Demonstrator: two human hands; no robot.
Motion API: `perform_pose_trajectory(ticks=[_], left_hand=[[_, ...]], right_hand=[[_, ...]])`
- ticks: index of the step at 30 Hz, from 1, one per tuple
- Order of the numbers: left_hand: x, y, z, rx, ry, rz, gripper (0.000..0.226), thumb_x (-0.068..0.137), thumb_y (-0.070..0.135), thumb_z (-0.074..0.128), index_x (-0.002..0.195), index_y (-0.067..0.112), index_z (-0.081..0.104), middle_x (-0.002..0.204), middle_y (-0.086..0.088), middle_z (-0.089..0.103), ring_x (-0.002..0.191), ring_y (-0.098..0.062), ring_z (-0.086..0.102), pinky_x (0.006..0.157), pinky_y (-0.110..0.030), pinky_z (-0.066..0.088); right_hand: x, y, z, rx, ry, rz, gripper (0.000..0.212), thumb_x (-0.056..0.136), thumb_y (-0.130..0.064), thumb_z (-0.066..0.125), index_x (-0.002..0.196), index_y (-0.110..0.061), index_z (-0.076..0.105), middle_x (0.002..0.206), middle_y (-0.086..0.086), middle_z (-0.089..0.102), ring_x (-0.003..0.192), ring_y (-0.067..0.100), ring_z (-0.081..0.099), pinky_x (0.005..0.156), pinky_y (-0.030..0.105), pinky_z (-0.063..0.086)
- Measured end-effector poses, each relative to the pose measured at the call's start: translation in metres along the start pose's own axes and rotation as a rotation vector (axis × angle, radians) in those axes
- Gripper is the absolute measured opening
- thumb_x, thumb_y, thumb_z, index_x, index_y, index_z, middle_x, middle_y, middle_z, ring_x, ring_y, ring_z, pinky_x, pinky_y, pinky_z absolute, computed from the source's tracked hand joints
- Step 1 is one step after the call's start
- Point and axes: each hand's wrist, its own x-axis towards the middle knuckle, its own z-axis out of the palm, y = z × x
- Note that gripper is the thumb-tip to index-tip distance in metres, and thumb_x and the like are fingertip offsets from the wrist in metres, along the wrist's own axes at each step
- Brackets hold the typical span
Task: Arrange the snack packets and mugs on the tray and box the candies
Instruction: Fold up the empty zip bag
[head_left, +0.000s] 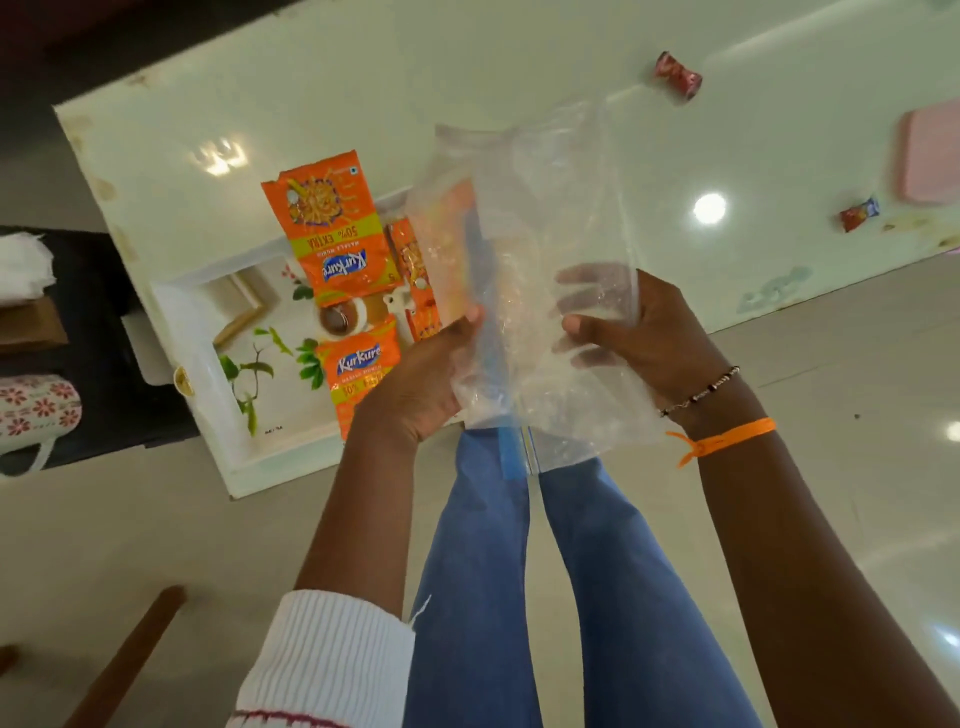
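Over the near bench (519, 67) edge, left hand (415, 374) and right hand (634, 332) both pinching a clear bag (545, 260) — snack packets (332, 228) already on tray (182, 332), candies (678, 77) loose far right, unboxed.

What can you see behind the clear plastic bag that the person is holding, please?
Through the clear plastic bag, held by the left hand and right hand, an orange snack packet shows blurred; the tray's right end is hidden.

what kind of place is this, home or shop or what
Most likely a home living room. A low white table stands on glossy floor tiles, with a floral serving tray of snack packets on it and loose candies.
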Motion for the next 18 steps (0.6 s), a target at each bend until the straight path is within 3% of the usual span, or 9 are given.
perform_pose_trajectory(ticks=[2, 4, 6, 9, 12, 13, 14, 15, 18], left_hand=[[0.008, 0.007, 0.002, 0.023, -0.058, 0.026, 0.021, 0.077, 0.017, 0.061, 0.095, 0.019, 0.072, 0.087, 0.007, 0.076, 0.083, -0.008, 0.071, 0.066, -0.024, 0.058], [0.016, 0.014, 0.003, 0.122, -0.12, 0.017, 0.042, 0.076, 0.007, 0.063, 0.117, 0.011, 0.06, 0.104, -0.001, 0.073, 0.092, -0.014, 0.069, 0.07, -0.027, 0.058], [0.024, 0.021, 0.007, 0.169, -0.175, 0.014, 0.039, 0.086, -0.004, 0.046, 0.123, 0.008, 0.048, 0.111, -0.006, 0.07, 0.082, -0.013, 0.071, 0.061, -0.023, 0.057], [0.034, 0.027, 0.019, 0.113, -0.082, 0.077, 0.028, 0.096, -0.001, 0.029, 0.113, 0.01, 0.049, 0.081, 0.003, 0.076, 0.063, -0.005, 0.07, 0.051, -0.017, 0.054], [0.044, 0.027, 0.045, 0.171, 0.01, 0.189, 0.024, 0.083, -0.001, 0.052, 0.086, 0.018, 0.065, 0.072, -0.003, 0.069, 0.068, -0.019, 0.063, 0.054, -0.026, 0.051], [0.047, 0.027, 0.052, 0.223, 0.076, 0.24, 0.025, 0.074, -0.002, 0.054, 0.075, 0.02, 0.066, 0.079, -0.013, 0.064, 0.074, -0.024, 0.057, 0.06, -0.029, 0.047], [0.051, 0.028, 0.06, 0.257, 0.123, 0.307, 0.026, 0.071, -0.002, 0.053, 0.069, 0.02, 0.066, 0.089, -0.02, 0.06, 0.081, -0.025, 0.054, 0.067, -0.032, 0.047], [0.053, 0.03, 0.07, 0.293, 0.136, 0.384, 0.027, 0.073, 0.001, 0.05, 0.067, 0.022, 0.067, 0.099, -0.028, 0.058, 0.085, -0.028, 0.055, 0.076, -0.036, 0.048], [0.063, 0.031, 0.095, 0.693, 0.071, 0.679, 0.036, 0.07, 0.005, 0.037, 0.068, 0.021, 0.069, 0.112, -0.025, 0.06, 0.097, -0.031, 0.059, 0.085, -0.036, 0.047]], right_hand=[[0.003, 0.002, -0.005, 0.002, 0.01, 0.021, 0.036, 0.083, -0.002, 0.062, 0.116, -0.014, 0.055, 0.084, 0.003, 0.066, 0.055, 0.007, 0.068, 0.052, 0.016, 0.055], [0.007, 0.004, -0.012, -0.018, 0.023, 0.019, 0.034, 0.089, -0.005, 0.055, 0.122, -0.014, 0.052, 0.081, 0.005, 0.067, 0.046, 0.006, 0.063, 0.047, 0.016, 0.049], [0.014, 0.006, -0.018, -0.002, 0.05, 0.009, 0.032, 0.09, 0.002, 0.047, 0.117, -0.014, 0.054, 0.077, 0.002, 0.068, 0.043, 0.001, 0.058, 0.044, 0.013, 0.045], [0.023, 0.012, -0.02, 0.347, 0.163, 0.092, 0.03, 0.07, 0.016, 0.055, 0.088, -0.007, 0.062, 0.053, -0.008, 0.069, 0.05, -0.001, 0.062, 0.051, 0.012, 0.05], [0.03, 0.016, -0.025, 0.987, 0.342, 0.187, 0.035, 0.05, -0.006, 0.069, 0.085, -0.007, 0.067, 0.058, -0.002, 0.071, 0.058, 0.012, 0.067, 0.059, 0.022, 0.055], [0.031, 0.018, -0.029, 1.077, 0.365, 0.209, 0.024, 0.06, -0.012, 0.068, 0.084, -0.01, 0.068, 0.073, 0.004, 0.073, 0.066, 0.016, 0.068, 0.066, 0.026, 0.056], [0.032, 0.016, -0.035, 1.12, 0.34, 0.249, 0.018, 0.079, -0.024, 0.059, 0.089, -0.011, 0.066, 0.091, 0.008, 0.069, 0.078, 0.021, 0.067, 0.077, 0.032, 0.055], [0.032, 0.015, -0.044, 1.112, 0.284, 0.271, 0.036, 0.089, -0.043, 0.046, 0.099, -0.012, 0.062, 0.101, 0.009, 0.064, 0.088, 0.025, 0.065, 0.086, 0.038, 0.052], [0.032, 0.009, -0.078, 1.033, 0.118, 0.216, 0.067, 0.081, -0.07, 0.036, 0.121, -0.02, 0.055, 0.106, 0.004, 0.067, 0.094, 0.025, 0.068, 0.078, 0.042, 0.058]])
